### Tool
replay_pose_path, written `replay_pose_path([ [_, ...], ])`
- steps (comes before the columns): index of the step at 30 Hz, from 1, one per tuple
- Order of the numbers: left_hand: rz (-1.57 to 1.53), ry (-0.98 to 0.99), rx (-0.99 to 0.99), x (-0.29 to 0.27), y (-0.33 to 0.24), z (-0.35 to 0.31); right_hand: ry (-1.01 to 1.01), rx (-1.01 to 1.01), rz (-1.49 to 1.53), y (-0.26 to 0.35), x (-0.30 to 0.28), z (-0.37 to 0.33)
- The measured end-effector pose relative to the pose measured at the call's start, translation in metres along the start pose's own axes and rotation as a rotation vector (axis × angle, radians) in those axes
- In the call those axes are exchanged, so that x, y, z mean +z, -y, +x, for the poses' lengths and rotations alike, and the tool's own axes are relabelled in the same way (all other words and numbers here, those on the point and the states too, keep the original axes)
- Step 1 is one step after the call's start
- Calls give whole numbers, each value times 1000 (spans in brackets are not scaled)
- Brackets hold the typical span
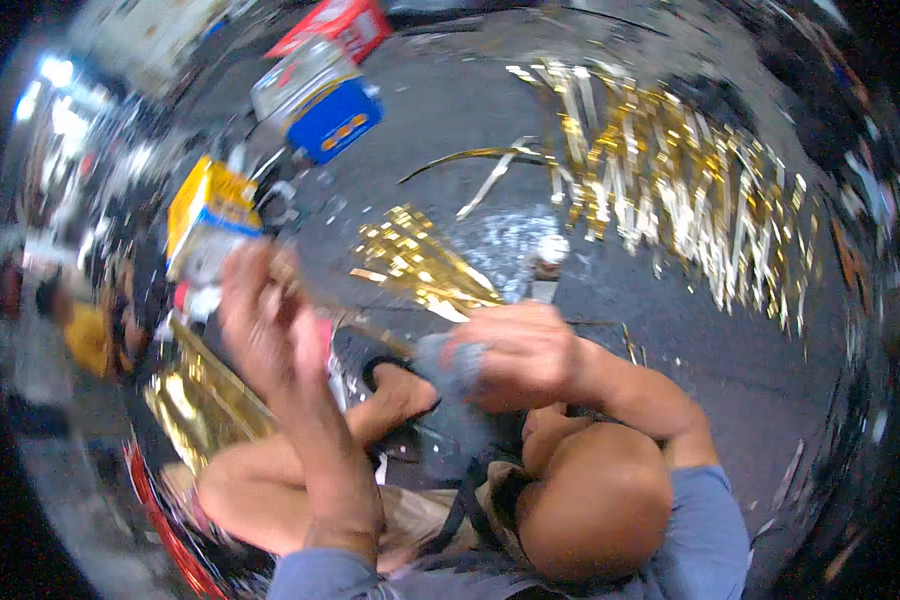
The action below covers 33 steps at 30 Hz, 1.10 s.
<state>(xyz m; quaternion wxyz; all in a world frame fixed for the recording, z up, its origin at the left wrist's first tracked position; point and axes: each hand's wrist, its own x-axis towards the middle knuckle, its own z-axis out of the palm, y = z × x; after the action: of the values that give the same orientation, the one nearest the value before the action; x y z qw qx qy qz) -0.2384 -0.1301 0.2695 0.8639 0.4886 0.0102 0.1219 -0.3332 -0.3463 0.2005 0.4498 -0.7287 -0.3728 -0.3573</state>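
My left hand [270, 320] is raised at the left, smeared by motion, with its fingers drawn together at one end of a thin brownish stick or strip [375, 332]. That thin piece runs across to my right hand [525, 355], which is closed in a fist round a grey, cloth-like bundle [448, 362]. Blur hides what the grey bundle is. Just beyond my right hand, a fan of gold foil strips [420, 260] lies on the dark floor. To the right of the fan stands a small silvery object [548, 265] that I cannot make out.
A wide spread of gold foil strips [690, 190] covers the far right floor. Far left are a yellow-and-blue box [210, 210], a blue box [335, 118] and a red box [345, 30]. Gold foil sheeting [195, 400] lies beside my left knee. Another person [88, 330] sits farther left.
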Motion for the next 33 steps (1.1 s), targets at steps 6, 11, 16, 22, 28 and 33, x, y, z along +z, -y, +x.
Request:
replay_pose_path([
  [6, -152, 49, -235, -38, 44, 72, 209, 233, -54, 0, -23, -56],
  [11, -152, -84, -370, -68, 73, 109, 112, 385, -82, 24, -37, -104],
  [16, -76, -181, -452, -106, 108, 130, 205, 560, -162, 52, -64, -147],
  [22, -38, -115, -429, -147, 177, 144, 215, 819, -162, 69, -67, -184],
  [28, 1117, -407, -89, -151, 267, 142, 360, 858, -221, 26, -26, -252],
  [33, 1426, 169, 277, -66, 350, 149, 419, 1055, -174, 18, -16, -277],
])
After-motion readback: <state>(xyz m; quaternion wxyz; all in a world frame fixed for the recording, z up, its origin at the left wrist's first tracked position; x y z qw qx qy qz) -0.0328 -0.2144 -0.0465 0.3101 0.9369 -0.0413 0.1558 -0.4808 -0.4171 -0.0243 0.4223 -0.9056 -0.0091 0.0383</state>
